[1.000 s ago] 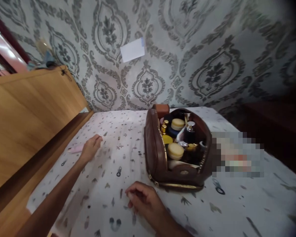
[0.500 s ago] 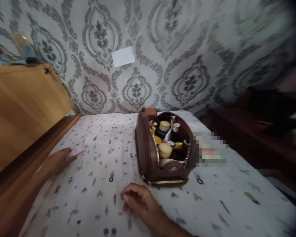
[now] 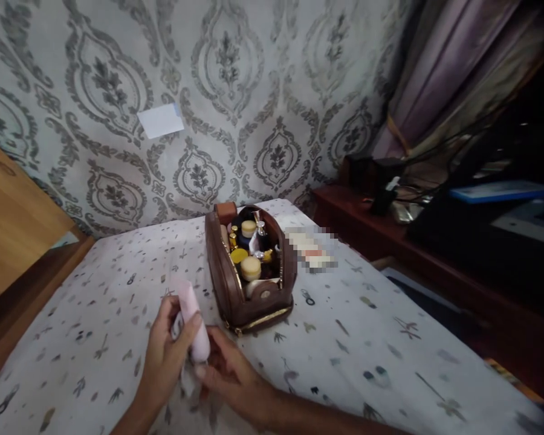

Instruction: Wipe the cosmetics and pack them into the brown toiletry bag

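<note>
My left hand [image 3: 165,344] is closed round a pale pink tube-like item [image 3: 193,320], its thumb across the front. A thin whitish part, blurred, shows beside and below it between the hands. My right hand [image 3: 236,374] has its fingers curled at the item's lower end, thumb and fingertips touching there. Just beyond the hands stands a brown zip-top toiletry bag [image 3: 222,296], unzipped. In it are several jars, among them a cream-lidded jar [image 3: 251,269], a yellow round lid [image 3: 239,255] and a dark bottle with a silver cap [image 3: 262,232].
All this rests on a bed or table covered by a white patterned sheet [image 3: 131,314]. Right of the bag lies a blurred-out flat item [image 3: 315,251]. A wooden board [image 3: 18,223] borders the left; a dark red ledge [image 3: 344,220] with cables runs along the right.
My left hand has brought the pink item from the far left to the front of the bag. My right hand has moved up to meet it. The view has turned right.
</note>
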Demonstrator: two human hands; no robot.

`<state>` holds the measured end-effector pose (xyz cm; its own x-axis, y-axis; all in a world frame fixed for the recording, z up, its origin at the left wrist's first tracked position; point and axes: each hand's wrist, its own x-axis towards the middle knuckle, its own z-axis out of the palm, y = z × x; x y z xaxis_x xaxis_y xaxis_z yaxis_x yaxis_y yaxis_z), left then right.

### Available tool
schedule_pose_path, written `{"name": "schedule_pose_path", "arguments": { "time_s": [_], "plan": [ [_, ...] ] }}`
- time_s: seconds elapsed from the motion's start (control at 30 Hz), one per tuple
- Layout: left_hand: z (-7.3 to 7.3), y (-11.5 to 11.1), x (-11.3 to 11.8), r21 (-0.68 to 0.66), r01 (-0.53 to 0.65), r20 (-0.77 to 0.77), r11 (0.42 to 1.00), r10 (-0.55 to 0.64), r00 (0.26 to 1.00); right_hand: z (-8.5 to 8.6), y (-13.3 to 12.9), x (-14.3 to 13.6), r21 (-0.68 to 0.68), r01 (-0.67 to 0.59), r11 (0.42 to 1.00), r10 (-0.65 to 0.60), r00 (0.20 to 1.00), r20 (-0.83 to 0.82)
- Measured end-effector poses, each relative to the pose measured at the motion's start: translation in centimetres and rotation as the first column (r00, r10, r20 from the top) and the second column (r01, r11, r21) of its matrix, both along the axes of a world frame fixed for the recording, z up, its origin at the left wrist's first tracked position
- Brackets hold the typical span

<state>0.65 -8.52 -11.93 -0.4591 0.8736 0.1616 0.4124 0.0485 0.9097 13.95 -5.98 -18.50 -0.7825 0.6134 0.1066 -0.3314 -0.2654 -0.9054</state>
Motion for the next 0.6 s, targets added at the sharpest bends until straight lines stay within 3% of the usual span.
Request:
{"name": "schedule_pose_path", "arguments": {
  "time_s": [0.1,0.23,0.33,0.4,0.53,0.6],
  "plan": [
    [-0.4,0.4,0.0,0.106,0.003,-0.071,0.994,0.004,0.997,0.3,0.2,0.2,0.020,0.047,0.999,-0.049,0.996,0.069],
    [0.6,0.7,-0.4,0.262,-0.226,0.041,0.938,0.224,0.974,0.6,0.4,0.8,0.128,0.052,0.990,-0.069,0.988,0.137],
    [1.5,1.3,0.2,0.254,-0.321,0.062,0.912,0.315,0.947,0.9,0.4,1.1,0.295,0.055,0.954,-0.121,0.970,0.211],
    [1.4,1.8,0.8,0.233,-0.283,0.020,0.930,0.286,0.958,1.0,0.4,1.2,0.359,0.063,0.931,-0.159,0.957,0.243],
    [0.2,2.9,1.2,0.082,-0.224,0.080,0.971,0.218,0.973,0.9,0.4,1.0,0.389,0.073,0.918,-0.196,0.939,0.284],
    [-0.2,3.2,0.9,0.072,-0.262,0.077,0.963,0.256,0.964,0.8,0.5,1.0,0.389,0.063,0.919,-0.186,0.940,0.287]
  ]
}}
